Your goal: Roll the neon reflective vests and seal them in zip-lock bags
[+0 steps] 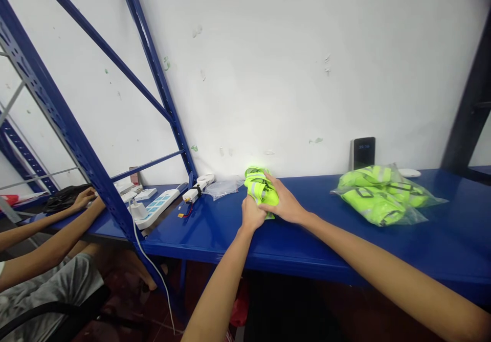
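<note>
And here we are at the blue tabletop [215,234], both hands meeting on one bundled hi-vis vest [254,177], fluorescent yellow-green with grey reflective bands; the left hand [253,214] has its fingers curled in around the near left side, gripping the cloth; the right hand [284,201] clasps it from the right, fingers reaching up along the far side and thumb pointing across to the left hand; the vest sits near the table's back edge, by the white wall [268,86], the exact contact with the tabletop hard to make out; just left of it lies a crumpled clear plastic bag [222,189]; farther left, a white power strip [160,209] with blue sockets; well over to the right, more hi-vis garments in clear bags [374,196], and behind them a black-faced device [364,152] stands upright; beyond the blue rack post [72,112], a co-worker's hand [84,197] rests by a black plastic bag [63,198].
</note>
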A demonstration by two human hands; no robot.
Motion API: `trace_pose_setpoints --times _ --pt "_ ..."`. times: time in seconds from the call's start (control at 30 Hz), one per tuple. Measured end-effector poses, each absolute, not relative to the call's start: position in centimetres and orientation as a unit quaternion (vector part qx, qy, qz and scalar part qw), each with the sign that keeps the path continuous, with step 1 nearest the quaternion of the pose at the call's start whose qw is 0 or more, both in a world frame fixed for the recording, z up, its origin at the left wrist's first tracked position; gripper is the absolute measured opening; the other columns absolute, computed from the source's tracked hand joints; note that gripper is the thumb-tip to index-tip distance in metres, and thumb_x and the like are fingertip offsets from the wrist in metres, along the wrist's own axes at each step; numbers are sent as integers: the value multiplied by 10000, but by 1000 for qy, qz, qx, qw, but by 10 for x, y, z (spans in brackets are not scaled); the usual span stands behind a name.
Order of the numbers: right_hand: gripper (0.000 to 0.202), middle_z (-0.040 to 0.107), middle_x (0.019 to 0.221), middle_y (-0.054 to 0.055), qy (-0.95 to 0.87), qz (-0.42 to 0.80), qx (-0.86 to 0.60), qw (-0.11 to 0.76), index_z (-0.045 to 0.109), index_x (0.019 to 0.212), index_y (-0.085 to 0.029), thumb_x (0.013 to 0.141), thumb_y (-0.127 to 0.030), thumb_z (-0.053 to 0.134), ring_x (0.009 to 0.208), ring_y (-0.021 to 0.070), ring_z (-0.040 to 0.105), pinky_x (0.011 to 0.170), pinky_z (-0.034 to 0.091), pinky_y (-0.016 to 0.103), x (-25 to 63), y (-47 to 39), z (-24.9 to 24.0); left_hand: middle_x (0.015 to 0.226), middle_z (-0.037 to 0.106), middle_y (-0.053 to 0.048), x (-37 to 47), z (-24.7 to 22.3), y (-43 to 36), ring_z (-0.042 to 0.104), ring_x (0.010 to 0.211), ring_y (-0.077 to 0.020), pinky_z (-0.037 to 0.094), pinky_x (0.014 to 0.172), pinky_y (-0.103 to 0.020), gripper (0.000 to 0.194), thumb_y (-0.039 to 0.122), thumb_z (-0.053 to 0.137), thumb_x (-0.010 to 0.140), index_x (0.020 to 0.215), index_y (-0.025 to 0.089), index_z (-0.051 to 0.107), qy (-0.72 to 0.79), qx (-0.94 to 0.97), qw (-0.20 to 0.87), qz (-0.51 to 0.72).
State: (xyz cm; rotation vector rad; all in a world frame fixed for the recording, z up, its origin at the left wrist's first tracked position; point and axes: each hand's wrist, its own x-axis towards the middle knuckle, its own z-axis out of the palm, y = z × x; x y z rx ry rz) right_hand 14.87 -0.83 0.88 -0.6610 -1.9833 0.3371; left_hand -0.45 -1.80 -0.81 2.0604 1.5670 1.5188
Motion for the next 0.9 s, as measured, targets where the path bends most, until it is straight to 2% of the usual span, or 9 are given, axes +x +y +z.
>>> trace_pose_setpoints --times 0.1,0.2,0.3,0.4,0.47,0.57,0.63,0.77,0.9 --pt "938 416 1436 101 -839 108 -263 464 134 1514 -301 767 -434 686 1285 293 436 1069 340 472 154 -11 17 1050 697 -104 -3 -9 -19 652 982 -305 490 795 -344 445 233 658 684 1119 204 569 523 712 61 464" --pt "870 530 1284 99 -873 65 -261 408 168 1512 -303 799 -412 653 1143 293 532 974 417 460 159 -12 23 1050 690 -90 -2 -9 -20 650 977 -293 483 782 -330 380 263 619 724 1097 205 574 531 730 45 428" --pt "778 569 1085 88 -888 40 -273 367 263 1489 -302 814 -404 636 959 271 576 851 476 432 161 -11 25 1005 691 -68 -1 -8 -22 654 936 -272 474 757 -311 340 266 595 745 1081 216 582 527 742 39 412" --pt "613 545 1000 68 -879 48 -277 385 426 1404 -308 830 -391 625 895 239 576 811 490 395 158 -11 22 1012 675 -69 0 -8 -22 647 912 -257 470 757 -308 365 255 610 732 1091 212 563 532 731 37 427" --pt "511 542 1034 65 -865 57 -273 416 510 1328 -308 834 -369 627 940 232 580 847 485 386 155 -13 19 1019 656 -65 0 -8 -21 640 900 -241 472 762 -310 369 235 609 727 1089 210 543 529 720 44 447" --pt "450 495 1268 79 -852 59 -276 441 549 1253 -290 817 -341 648 1082 246 565 917 461 396 153 -15 18 1045 627 -57 -1 -10 -16 623 930 -221 478 797 -313 395 167 585 712 1098 207 515 498 722 74 475" --pt "431 438 1390 76 -853 59 -278 438 541 1225 -273 811 -329 648 1161 257 537 949 439 401 153 -15 20 1130 588 -80 -2 -11 -14 596 1012 -230 474 862 -336 481 136 593 678 1143 192 489 470 725 82 497" --pt "446 581 1254 71 -842 85 -315 430 500 1208 -249 797 -331 651 1092 255 580 912 434 393 155 -12 23 1302 482 -107 -2 -12 -17 518 1162 -260 432 979 -396 755 117 628 632 1327 208 347 459 699 48 547" --pt "465 626 1141 73 -840 101 -343 408 474 1197 -231 781 -341 651 957 251 612 807 435 354 157 -9 20 1261 531 -66 -2 -11 -21 555 1106 -247 455 945 -392 724 83 575 654 1321 253 350 464 724 59 507"
